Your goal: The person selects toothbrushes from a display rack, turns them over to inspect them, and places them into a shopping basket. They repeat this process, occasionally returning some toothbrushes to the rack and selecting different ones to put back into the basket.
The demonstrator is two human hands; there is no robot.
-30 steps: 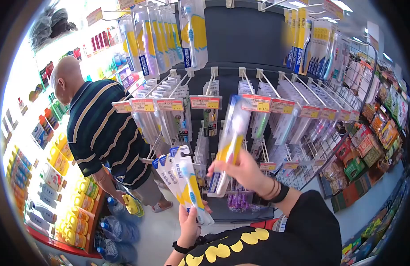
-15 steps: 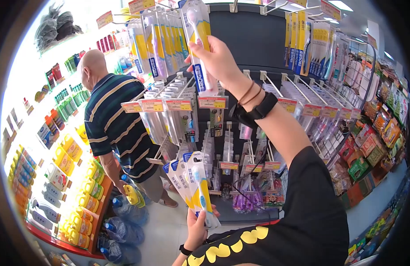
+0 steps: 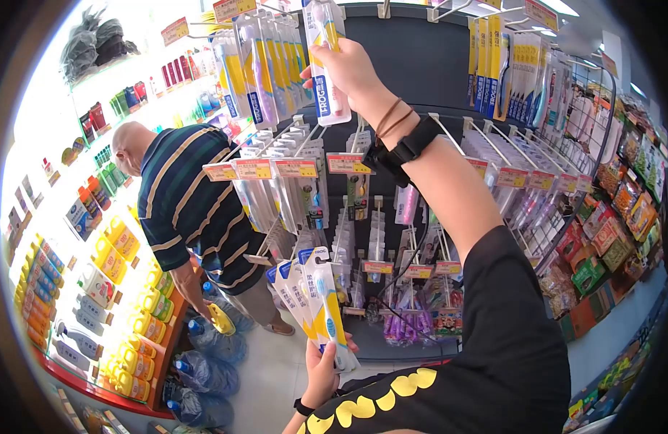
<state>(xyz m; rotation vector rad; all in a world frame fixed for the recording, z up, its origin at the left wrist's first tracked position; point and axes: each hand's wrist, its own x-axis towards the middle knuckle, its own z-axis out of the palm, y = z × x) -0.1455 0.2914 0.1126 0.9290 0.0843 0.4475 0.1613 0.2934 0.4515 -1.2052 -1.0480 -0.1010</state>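
Observation:
My right hand (image 3: 341, 69) is raised at the top centre and closed round a toothbrush pack (image 3: 328, 94) with a blue and yellow card. Left of it, similar toothbrush packs (image 3: 258, 69) hang in a row from hooks. Low in the centre, my left hand (image 3: 321, 376) grips several fanned toothbrush packs (image 3: 324, 311) near their bottom ends. The front one shows a blue-and-white brush on a yellow and white card.
A person (image 3: 193, 181) in a striped shirt bends by the bright shelves (image 3: 106, 289) on the left, holding a yellow bottle (image 3: 220, 319). Large water bottles (image 3: 204, 372) stand on the floor. Price-tagged hooks (image 3: 298, 168) jut out ahead; snack bags (image 3: 601, 239) fill the right side.
My right hand and its pack have risen slightly, with the pack now more upright and nearer the hanging row. The person on the left has bent further forward. My left hand looks unchanged.

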